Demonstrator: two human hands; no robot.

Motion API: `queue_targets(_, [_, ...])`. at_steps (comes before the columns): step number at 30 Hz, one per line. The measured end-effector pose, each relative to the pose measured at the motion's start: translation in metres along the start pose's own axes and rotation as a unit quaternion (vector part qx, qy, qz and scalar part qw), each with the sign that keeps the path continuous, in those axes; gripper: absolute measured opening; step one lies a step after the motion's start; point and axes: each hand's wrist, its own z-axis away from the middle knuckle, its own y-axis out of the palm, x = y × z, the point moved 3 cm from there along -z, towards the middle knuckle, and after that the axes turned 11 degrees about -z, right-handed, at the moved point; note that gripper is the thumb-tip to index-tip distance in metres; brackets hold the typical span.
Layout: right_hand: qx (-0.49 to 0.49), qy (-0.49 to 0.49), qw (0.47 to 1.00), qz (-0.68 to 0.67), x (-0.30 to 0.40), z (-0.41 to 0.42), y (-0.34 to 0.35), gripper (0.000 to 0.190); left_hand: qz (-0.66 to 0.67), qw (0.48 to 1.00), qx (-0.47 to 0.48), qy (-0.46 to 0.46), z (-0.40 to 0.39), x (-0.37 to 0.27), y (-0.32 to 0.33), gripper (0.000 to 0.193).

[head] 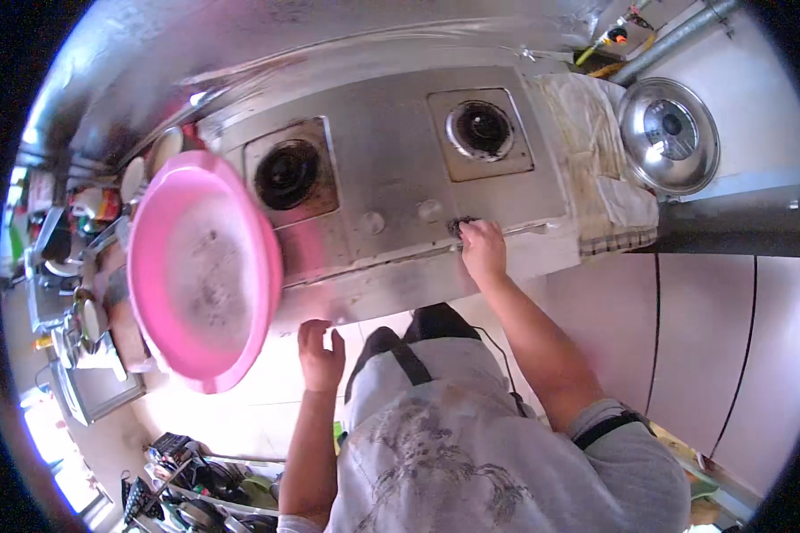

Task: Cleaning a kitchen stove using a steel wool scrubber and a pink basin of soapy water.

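Pressed to the front of a stainless steel gas stove (pixel 387 166), my right hand (pixel 484 248) grips a small dark scouring pad (pixel 461 226). Two round control knobs show just left of it, the closer one (pixel 431 210) and a farther one (pixel 373 222). My left hand (pixel 321 356) hangs in front of the stove's front panel, fingers curled and apart, with nothing seen in it. To its left is a large pink plastic basin (pixel 270 266) of cloudy, greyish water with dark specks. The basin stands at the stove's left end, beside the left burner (pixel 287 174).
The right burner (pixel 480 130) sits in a square, stained recess. A stained cloth (pixel 587 146) covers the surface right of the stove, and a steel pan lid with a glass centre (pixel 670 133) leans behind it. Dishes (pixel 92 320) crowd the far left. Cookware (pixel 207 480) fills a rack lower left.
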Motion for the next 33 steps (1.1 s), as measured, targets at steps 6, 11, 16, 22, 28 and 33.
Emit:
queue_targets(6, [0.035, 0.112, 0.992, 0.052, -0.049, -0.003, -0.049, 0.022, -0.005, 0.998, 0.004, -0.062, 0.072, 0.036, -0.055, 0.015])
queue_targets(11, [0.000, 0.079, 0.989, 0.125, -0.049, 0.002, -0.042, 0.024, 0.001, 0.994, -0.013, -0.109, 0.128, 0.068, -0.082, 0.016])
queue_targets(16, [0.019, 0.069, 0.997, -0.001, 0.016, 0.009, 0.009, 0.021, -0.016, 0.987, -0.034, -0.158, 0.155, 0.088, -0.097, 0.018])
queue_targets(22, [0.041, -0.125, 0.989, -0.066, 0.071, 0.010, 0.056, 0.013, -0.036, 0.975, -0.047, -0.214, 0.175, 0.107, -0.083, 0.017])
queue_targets(28, [0.084, -0.122, 0.978, -0.147, 0.137, -0.006, 0.114, 0.014, -0.021, 0.973, -0.024, -0.227, 0.139, 0.071, -0.073, 0.016])
queue_targets(33, [0.039, -0.121, 0.980, -0.156, 0.099, -0.006, 0.081, 0.010, -0.027, 0.963, -0.037, -0.264, 0.122, 0.051, -0.070, 0.016])
